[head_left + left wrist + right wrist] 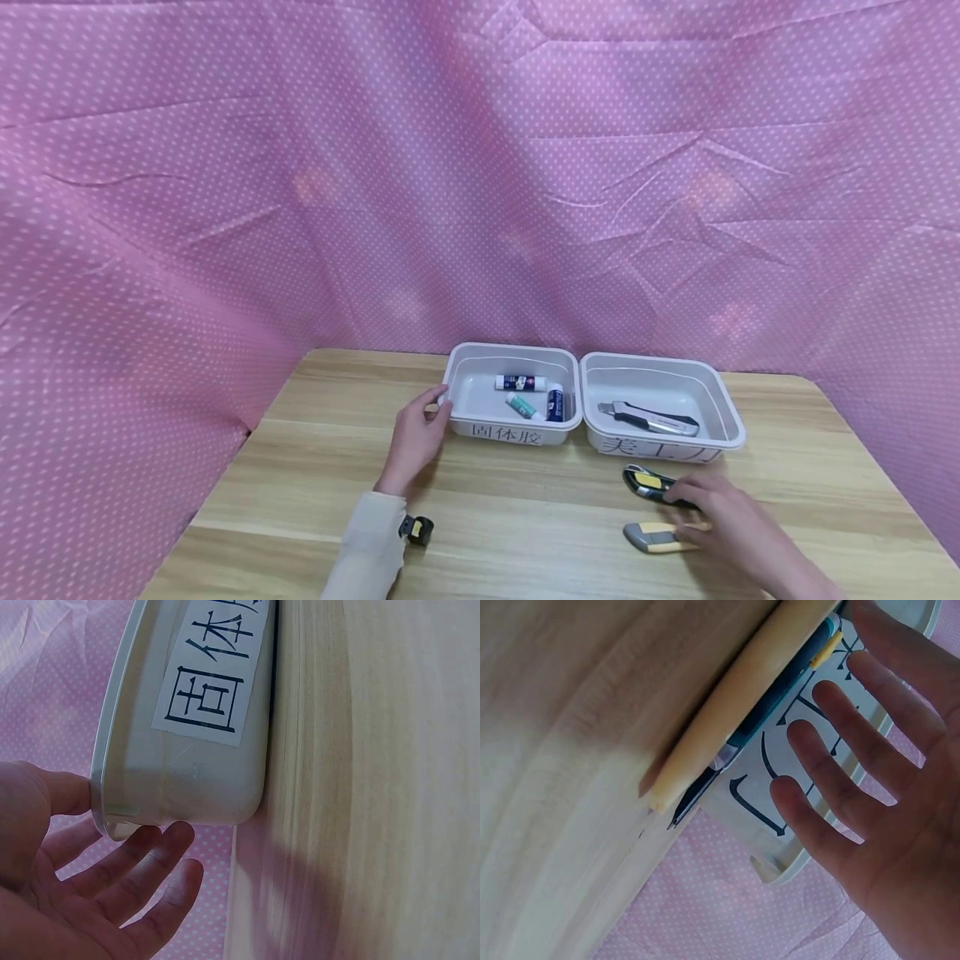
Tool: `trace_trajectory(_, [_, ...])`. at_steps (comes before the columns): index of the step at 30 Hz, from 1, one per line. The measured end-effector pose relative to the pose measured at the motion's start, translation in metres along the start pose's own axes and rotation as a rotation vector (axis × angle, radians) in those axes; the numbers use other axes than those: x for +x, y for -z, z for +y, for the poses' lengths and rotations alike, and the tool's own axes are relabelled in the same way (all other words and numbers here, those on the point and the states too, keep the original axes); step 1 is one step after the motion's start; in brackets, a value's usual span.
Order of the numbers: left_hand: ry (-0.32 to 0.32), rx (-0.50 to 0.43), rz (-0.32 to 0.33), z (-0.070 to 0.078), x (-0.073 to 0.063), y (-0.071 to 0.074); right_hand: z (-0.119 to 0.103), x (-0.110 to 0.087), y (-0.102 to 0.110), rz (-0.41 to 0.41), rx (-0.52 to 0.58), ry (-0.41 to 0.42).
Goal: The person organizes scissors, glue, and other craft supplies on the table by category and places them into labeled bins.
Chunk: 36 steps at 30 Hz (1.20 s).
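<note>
My left hand [417,432] is at the left front corner of a white plastic bin [480,430], thumb and fingers on either side of its rim; the left wrist view shows the fingers [171,844] loosely bent there. Inside lie three glue sticks: a dark blue one [521,383], a green one [523,406] and another blue one [555,403]. My right hand [723,517] hovers over two utility knives on the table, a black-and-yellow one [648,481] and a yellow-and-grey one [651,537]. In the right wrist view its fingers [832,769] are spread, holding nothing.
A second white bin [663,450] stands right beside the first, with utility knives [656,419] inside. Both bins carry paper labels with Chinese characters. They stand near the back edge of the wooden table [517,533], before a pink dotted curtain [480,208].
</note>
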<state>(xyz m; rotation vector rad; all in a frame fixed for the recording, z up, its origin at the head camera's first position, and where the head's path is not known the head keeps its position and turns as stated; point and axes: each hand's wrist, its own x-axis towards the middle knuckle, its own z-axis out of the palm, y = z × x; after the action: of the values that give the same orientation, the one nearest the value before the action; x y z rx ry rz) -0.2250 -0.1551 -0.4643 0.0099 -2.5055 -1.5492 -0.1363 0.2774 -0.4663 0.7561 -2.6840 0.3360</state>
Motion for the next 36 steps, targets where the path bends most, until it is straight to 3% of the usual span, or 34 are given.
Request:
trace_trajectory(14, [0.003, 0.006, 0.001, 0.001, 0.0, 0.0, 0.0, -0.005, -0.003, -0.03, 0.036, 0.003])
trace_trajectory(23, [0.005, 0.001, 0.002, 0.002, -0.001, 0.001, -0.005, -0.013, -0.001, -0.215, 0.145, -0.127])
trace_trajectory(29, [-0.001, 0.004, 0.004, 0.0, -0.001, 0.0, -0.003, -0.017, -0.004, -0.223, 0.231, -0.067])
trace_trajectory(31, [0.0, 0.003, 0.007, 0.0, -0.001, 0.0, -0.001, -0.018, -0.005, -0.21, 0.226, -0.033])
trace_trajectory(36, [-0.006, 0.003, 0.005, -0.001, 0.0, 0.0, 0.002, -0.016, -0.003, -0.266, 0.206, -0.017])
